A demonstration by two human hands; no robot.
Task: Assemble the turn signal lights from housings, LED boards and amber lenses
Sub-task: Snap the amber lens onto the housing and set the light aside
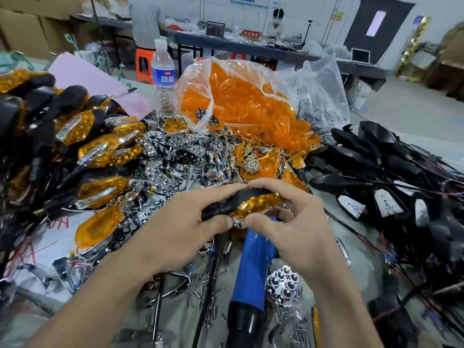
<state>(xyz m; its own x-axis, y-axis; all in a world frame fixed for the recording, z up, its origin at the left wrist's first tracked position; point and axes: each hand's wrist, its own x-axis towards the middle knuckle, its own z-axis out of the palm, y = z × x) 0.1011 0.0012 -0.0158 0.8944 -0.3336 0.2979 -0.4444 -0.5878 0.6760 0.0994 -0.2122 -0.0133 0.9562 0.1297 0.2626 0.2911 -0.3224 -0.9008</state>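
Observation:
Both hands hold one turn signal light (253,202) at the middle of the table: a black housing with an amber lens facing me. My left hand (180,222) grips its black stem end, thumb meeting the lens edge. My right hand (293,222) pinches the lens end, fingers curled over the top. Finished lights (95,149) are piled at the left. Black housings with white LED boards (384,202) lie at the right. Loose amber lenses fill a clear bag (238,99) behind, and chrome reflectors (175,156) are heaped in the middle.
A blue and black power screwdriver (251,272) lies under my hands, with loose screws (208,297) and a reflector (283,285) around it. A water bottle (163,76) and pink paper (100,81) stand behind. Two people work at far tables.

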